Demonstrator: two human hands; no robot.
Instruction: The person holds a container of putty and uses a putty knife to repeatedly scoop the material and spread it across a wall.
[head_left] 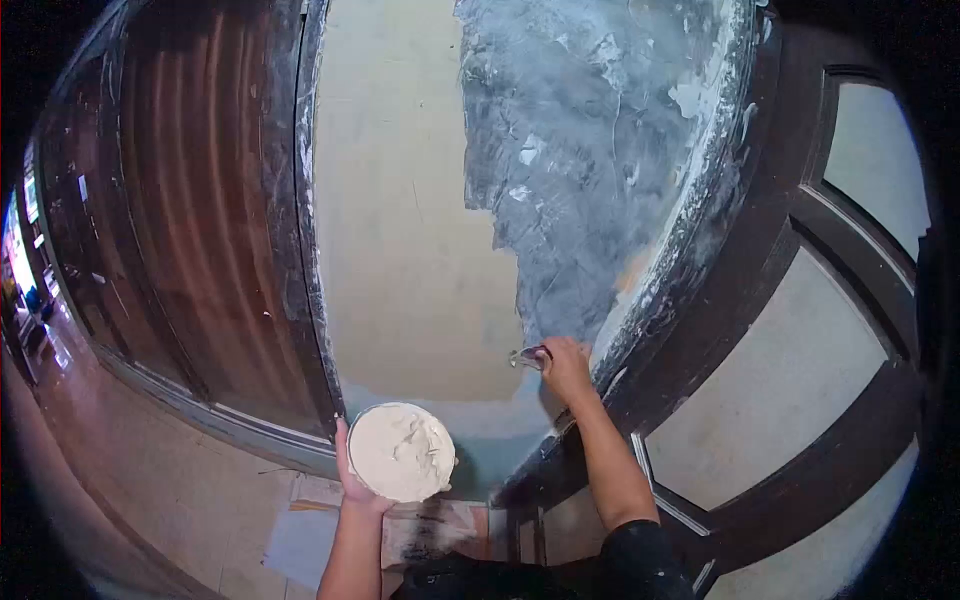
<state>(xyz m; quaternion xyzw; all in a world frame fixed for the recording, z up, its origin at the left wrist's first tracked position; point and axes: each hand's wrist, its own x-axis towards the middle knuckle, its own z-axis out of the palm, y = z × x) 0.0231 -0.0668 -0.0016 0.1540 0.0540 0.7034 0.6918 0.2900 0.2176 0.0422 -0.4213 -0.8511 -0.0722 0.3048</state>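
Note:
My left hand (357, 485) is wrapped around the side and underside of a round bowl (399, 500). Pale cream putty (380, 452) fills it, smooth on the left and scooped into ridges on the right. Low on the wall, my right hand (566, 368) grips a putty knife (527, 357), its blade at the boundary between two surfaces; whether the blade touches cannot be made out. Left of it lies a smooth beige coat (405, 230). To the right, the wall is patchy grey (570, 150) with whitish smears.
Dark wooden panelling (200, 200) borders the wall on the left, and a dark door with pale panels (770, 380) stands at the right. White smears mark the frame edge between. Below are a tiled floor (190, 480) and a pale sheet (300, 545) near my left forearm.

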